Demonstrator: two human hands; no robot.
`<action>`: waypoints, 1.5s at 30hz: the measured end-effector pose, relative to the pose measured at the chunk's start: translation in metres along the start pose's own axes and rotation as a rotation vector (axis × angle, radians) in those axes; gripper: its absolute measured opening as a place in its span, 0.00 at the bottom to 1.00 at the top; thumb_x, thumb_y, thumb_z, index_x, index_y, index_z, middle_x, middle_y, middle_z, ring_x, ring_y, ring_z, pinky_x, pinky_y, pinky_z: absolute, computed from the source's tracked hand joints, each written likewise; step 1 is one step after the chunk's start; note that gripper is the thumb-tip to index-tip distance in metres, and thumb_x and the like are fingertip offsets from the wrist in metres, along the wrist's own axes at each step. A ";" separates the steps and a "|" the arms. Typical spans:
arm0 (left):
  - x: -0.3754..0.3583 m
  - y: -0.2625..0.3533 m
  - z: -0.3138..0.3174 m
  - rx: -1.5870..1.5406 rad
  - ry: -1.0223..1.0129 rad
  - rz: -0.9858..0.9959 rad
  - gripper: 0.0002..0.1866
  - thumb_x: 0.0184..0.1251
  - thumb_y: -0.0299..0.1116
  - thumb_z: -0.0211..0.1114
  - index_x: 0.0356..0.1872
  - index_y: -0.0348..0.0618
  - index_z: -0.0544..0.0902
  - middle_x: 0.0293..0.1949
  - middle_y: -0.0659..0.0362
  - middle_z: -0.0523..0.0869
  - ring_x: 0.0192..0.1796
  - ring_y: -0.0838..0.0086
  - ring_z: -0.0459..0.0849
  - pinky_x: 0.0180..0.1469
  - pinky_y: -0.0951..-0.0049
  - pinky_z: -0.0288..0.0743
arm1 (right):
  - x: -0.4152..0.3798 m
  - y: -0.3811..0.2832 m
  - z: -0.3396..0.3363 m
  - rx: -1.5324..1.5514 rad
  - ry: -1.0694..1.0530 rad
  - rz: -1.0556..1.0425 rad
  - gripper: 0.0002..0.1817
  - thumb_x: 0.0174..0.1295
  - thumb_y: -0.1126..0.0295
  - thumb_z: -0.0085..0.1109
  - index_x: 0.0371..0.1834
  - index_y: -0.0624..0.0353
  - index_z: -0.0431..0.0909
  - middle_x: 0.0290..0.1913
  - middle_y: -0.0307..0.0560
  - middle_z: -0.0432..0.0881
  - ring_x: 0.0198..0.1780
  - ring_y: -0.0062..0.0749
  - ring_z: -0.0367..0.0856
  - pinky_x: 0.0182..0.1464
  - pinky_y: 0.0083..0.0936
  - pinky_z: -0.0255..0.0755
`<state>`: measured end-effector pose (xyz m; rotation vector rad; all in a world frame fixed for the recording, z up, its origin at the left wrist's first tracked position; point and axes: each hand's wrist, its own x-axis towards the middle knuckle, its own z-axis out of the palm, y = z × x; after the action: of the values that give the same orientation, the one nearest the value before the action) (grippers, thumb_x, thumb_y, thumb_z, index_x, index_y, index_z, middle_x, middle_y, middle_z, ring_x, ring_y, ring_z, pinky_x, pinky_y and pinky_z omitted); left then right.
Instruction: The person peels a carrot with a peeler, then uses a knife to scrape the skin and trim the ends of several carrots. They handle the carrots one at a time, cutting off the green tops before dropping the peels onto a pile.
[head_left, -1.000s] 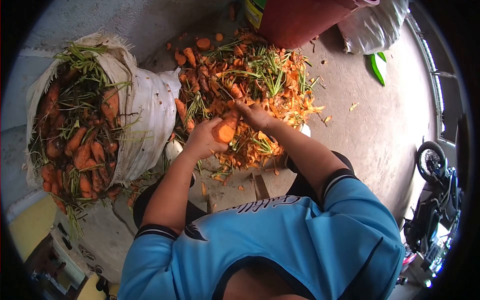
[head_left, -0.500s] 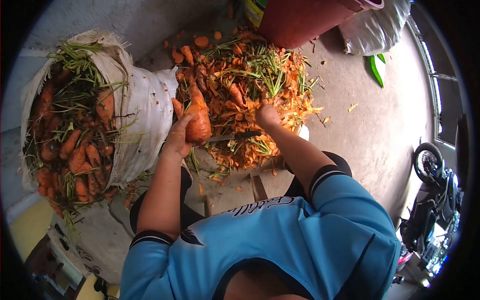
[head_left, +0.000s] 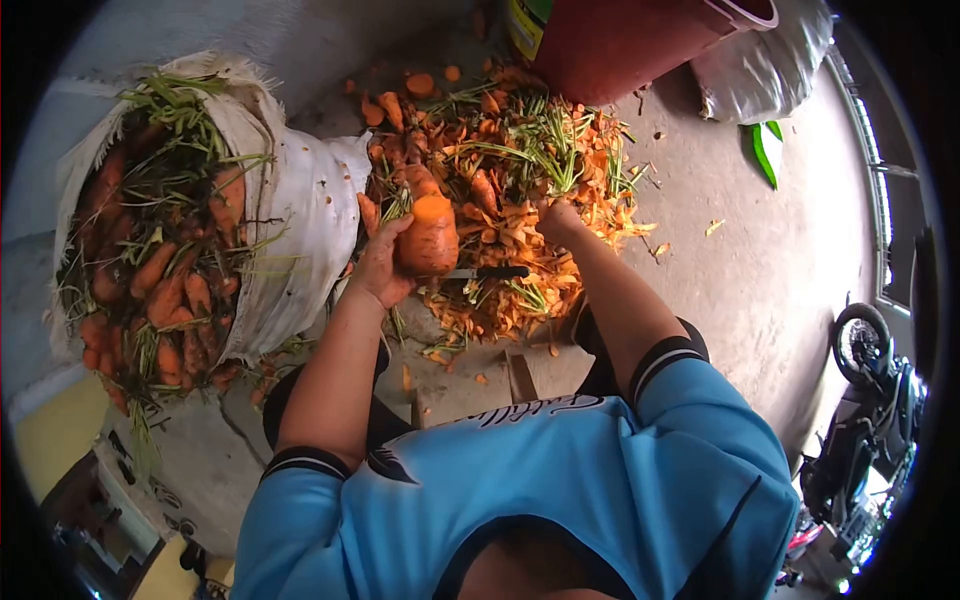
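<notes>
My left hand [head_left: 385, 265] is wrapped round a thick carrot [head_left: 428, 245], held up with a flat, bright orange cut face towards me. Just right of it, over the peelings, is a knife [head_left: 500, 272] with a black handle; part of its blade is hidden behind the carrot. My right hand [head_left: 560, 222] is closed, low over the heap of carrot peelings [head_left: 520, 225]; what its fingers hold, if anything, is hidden. Green stalks [head_left: 560, 165] lie on the heap beyond that hand, and a small carrot [head_left: 484, 190] rests among the peelings.
On the left, a white woven sack [head_left: 310, 215] lies open, full of carrots [head_left: 175, 295] and greens. A dark red bucket [head_left: 625, 50] stands behind the heap, beside a pale sack [head_left: 765, 65]. A green leaf [head_left: 766, 155] is on the floor. A motorcycle [head_left: 865, 410] stands at far right.
The carrot in my left hand has turned, so its cut face now shows. My right hand stays closed over the peelings. The whole view has shifted slightly.
</notes>
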<state>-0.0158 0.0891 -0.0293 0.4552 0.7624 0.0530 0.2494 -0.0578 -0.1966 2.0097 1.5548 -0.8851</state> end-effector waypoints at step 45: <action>-0.020 -0.055 0.015 -0.129 -0.062 -0.163 0.20 0.60 0.42 0.54 0.49 0.43 0.70 0.43 0.55 0.77 0.44 0.68 0.78 0.46 0.65 0.74 | -0.147 -0.091 -0.141 0.499 0.649 -0.076 0.12 0.45 0.58 0.53 0.18 0.52 0.80 0.20 0.43 0.79 0.23 0.35 0.78 0.30 0.30 0.73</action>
<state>-0.0267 0.0292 -0.0297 0.2701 0.7281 -0.0642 0.1684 -0.0368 0.0102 2.8154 1.8817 -0.7343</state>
